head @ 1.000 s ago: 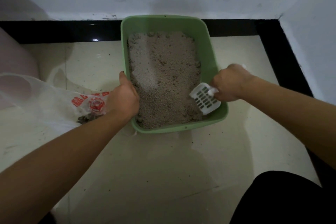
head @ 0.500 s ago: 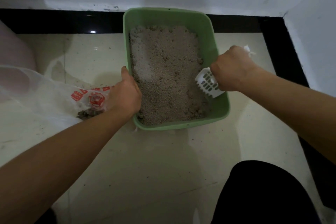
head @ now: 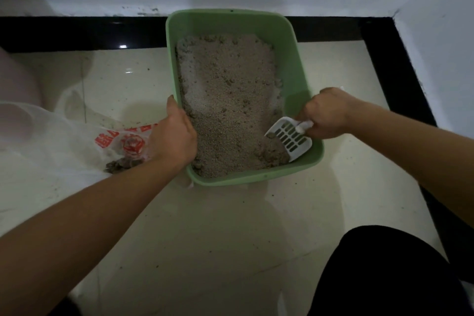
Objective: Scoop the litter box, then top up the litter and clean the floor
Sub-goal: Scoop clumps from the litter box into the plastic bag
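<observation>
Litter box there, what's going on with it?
A person is scooping it. Their left hand grips the left rim of the green litter box, while the right hand holds a white slotted scoop, its blade dipped into the litter at the near right corner. A printed plastic bag holding dark clumps lies on the floor to the left.

Left forearm (head: 84,215) bare, comes in from the lower left and runs diagonally up to the right. Left hand (head: 174,136) back-up, wrist straight, thumb lying along the near-left rim of the litter box (head: 230,14) and fingers curled over the edge, tips hidden. Right forearm (head: 410,143) bare, enters from the right edge and angles up-left. Right hand (head: 325,113) fisted, knuckles up, wrapped round the scoop (head: 289,140) handle. Hands well apart. Black-clothed leg (head: 384,277) at the lower right.
</observation>
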Demonstrator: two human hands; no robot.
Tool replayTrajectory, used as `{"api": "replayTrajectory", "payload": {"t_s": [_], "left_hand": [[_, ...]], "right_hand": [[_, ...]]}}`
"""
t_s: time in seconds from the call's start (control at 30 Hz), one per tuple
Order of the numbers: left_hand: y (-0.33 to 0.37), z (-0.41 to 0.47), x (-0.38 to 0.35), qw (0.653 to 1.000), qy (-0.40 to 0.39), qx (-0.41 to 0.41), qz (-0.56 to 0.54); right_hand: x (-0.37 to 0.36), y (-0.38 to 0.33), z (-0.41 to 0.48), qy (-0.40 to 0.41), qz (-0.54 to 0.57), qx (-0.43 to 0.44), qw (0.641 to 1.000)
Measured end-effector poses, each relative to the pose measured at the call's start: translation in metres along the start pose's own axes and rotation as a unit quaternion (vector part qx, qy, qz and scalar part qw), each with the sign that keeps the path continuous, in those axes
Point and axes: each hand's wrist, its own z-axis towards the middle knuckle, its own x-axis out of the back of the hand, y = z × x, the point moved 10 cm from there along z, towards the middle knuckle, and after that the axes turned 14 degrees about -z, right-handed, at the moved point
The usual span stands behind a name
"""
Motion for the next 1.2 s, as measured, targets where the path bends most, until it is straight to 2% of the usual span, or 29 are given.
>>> {"api": "replayTrajectory", "payload": {"t_s": [0.13,0.27,0.33,0.77,0.87,1.1,1.2], "left_hand": [[0.001,0.000,0.001,1.000,0.007,-0.013,-0.018],[-0.001,0.001,0.001,0.999,0.014,-0.017,-0.045],[-0.002,0.002,0.001,0.998,0.016,-0.023,-0.063],[-0.009,0.003,-0.001,0.985,0.018,-0.038,-0.170],[-0.010,0.003,-0.001,0.985,0.012,-0.032,-0.167],[-0.009,0.002,0.001,0.983,0.003,-0.011,-0.183],[-0.010,0.005,0.002,0.985,-0.001,-0.025,-0.171]], "right_hand": [[-0.016,-0.011,0.000,-0.014,0.161,-0.031,0.986],[-0.002,-0.069,0.019,0.012,0.344,-0.018,0.939],[0.008,-0.088,0.029,0.038,0.399,-0.022,0.916],[0.000,-0.098,0.036,0.094,0.473,-0.069,0.873],[-0.008,-0.093,0.034,0.103,0.534,-0.084,0.835],[-0.018,-0.060,0.022,0.174,0.666,-0.158,0.708],[-0.016,-0.043,0.010,0.202,0.674,-0.190,0.684]]}}
